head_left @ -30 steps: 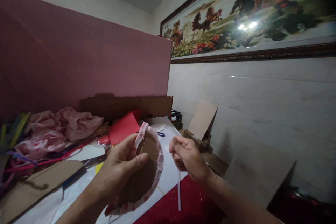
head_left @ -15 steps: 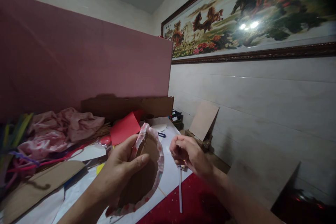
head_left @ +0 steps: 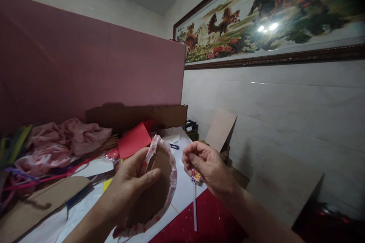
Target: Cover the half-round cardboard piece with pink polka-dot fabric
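Observation:
My left hand (head_left: 135,178) grips an oval cardboard piece (head_left: 154,193) by its left side, thumb lying over the brown face. Pinkish-white patterned fabric (head_left: 173,174) is folded and gathered around the cardboard's edge. To the right, apart from the cardboard, my right hand (head_left: 203,163) hangs with its fingers curled together; anything between the fingertips is hidden or too small to see. Just below it, a translucent stick (head_left: 195,209) lies on the table, its upper end meeting a multicoloured patterned object (head_left: 195,176) partly covered by my right hand.
White paper (head_left: 182,190) lies over a red surface (head_left: 211,216). Red paper (head_left: 134,140), a dark blue looped object (head_left: 174,146), crumpled pink fabric (head_left: 71,136) and a cut cardboard piece (head_left: 45,205) lie around. A cardboard sheet (head_left: 221,129) leans against the right wall.
My right hand has risen slightly and turned, uncovering the multicoloured object beneath it. My left hand keeps its hold on the cardboard. The view has shifted slightly.

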{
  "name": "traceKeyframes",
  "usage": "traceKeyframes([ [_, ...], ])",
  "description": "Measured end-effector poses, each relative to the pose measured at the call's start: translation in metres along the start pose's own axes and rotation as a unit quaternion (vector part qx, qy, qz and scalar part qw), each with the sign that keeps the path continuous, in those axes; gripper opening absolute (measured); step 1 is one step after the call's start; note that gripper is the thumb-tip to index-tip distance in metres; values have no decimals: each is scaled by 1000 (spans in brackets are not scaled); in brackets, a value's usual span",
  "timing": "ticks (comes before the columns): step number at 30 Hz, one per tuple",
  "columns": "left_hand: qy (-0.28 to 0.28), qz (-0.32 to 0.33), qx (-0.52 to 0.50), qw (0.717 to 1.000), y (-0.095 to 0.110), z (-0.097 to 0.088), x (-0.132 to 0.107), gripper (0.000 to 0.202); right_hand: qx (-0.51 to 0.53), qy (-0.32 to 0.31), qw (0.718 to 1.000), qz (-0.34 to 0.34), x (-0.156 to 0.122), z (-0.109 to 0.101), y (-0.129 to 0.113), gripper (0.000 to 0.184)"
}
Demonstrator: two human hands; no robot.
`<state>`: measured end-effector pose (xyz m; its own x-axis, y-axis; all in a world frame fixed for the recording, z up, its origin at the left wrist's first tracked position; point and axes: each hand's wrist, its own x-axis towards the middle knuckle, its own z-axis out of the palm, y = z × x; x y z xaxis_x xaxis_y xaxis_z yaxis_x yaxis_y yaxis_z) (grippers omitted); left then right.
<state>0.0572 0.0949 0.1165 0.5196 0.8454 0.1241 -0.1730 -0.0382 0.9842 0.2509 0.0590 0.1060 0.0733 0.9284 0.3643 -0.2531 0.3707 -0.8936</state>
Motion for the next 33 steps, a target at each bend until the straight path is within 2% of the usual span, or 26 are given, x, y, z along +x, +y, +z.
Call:
traceKeyframes([
  [4,3,3,-8,1000,2,1,-1,38,12,-2,1000,-7,-2,0,-2,18],
  [8,12,3,-9,1000,5,4,-3,41,43,-5,999,31,-3,1,1,24],
  [15,13,6,-24,1000,12,3,-3,34,-40,55,994,83,1,-5,3,34],
  [17,30,16,-34,999,20,-1,-6,33,-55,71,993,78,6,-12,4,35],
  [20,115,55,-42,991,36,-10,-11,37,-90,107,989,57,15,-23,12,35],
  [22,133,61,-48,988,44,-14,-14,37,-122,120,984,49,20,-28,23,32],
  [28,115,52,-48,991,41,-9,-13,38,-215,63,972,67,24,-23,57,16],
  [31,101,58,-43,992,37,-7,-11,38,-241,47,968,57,26,-18,62,23],
  [33,96,60,-40,993,36,-8,-11,38,-242,30,968,67,29,-16,62,35],
])
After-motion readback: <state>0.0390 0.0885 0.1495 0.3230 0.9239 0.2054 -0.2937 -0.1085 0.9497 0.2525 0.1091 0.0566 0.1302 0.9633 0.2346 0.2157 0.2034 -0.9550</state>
